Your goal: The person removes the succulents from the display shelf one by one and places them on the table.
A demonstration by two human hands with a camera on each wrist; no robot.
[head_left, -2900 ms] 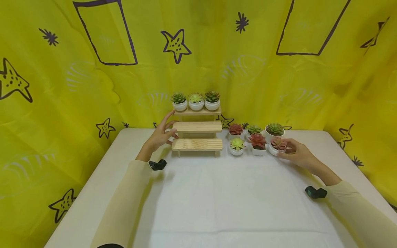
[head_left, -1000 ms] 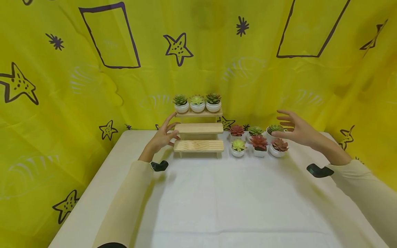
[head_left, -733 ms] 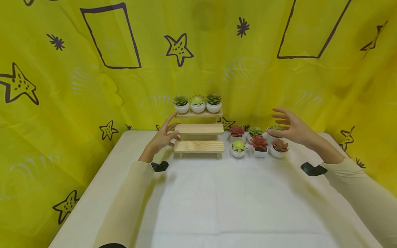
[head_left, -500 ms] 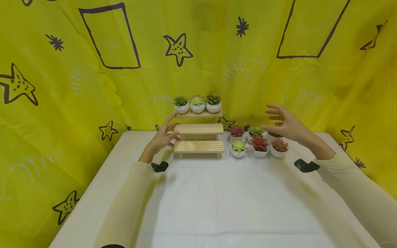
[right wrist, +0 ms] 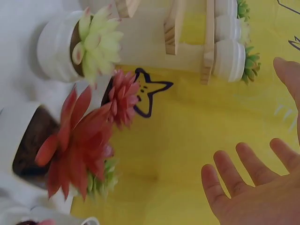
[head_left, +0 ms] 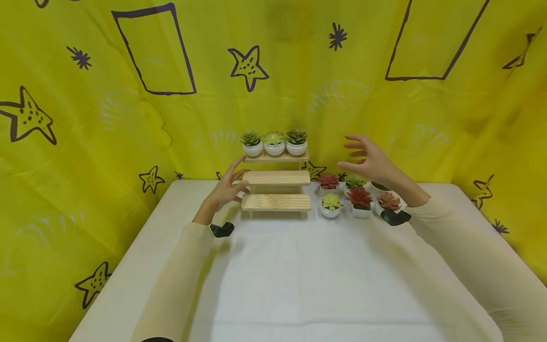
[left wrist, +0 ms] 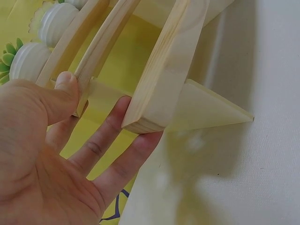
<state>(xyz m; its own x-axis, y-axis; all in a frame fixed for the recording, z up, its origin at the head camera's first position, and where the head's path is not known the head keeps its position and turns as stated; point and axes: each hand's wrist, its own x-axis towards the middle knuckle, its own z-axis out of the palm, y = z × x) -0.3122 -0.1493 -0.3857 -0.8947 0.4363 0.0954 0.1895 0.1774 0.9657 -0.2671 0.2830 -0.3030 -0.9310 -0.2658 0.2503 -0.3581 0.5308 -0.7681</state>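
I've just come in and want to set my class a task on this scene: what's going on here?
A person is working with some potted plants and a stepped wooden stand. Their left hand touches the stand's left side. Their right hand is raised near the pots on the right, fingers apart, holding nothing. Three potted succulents stand in a row on the top step, while six more stand on the white-covered table, right of the stand.

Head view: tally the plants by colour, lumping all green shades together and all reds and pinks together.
Green plants: 6, one mostly hidden
Red plants: 3
Total: 9
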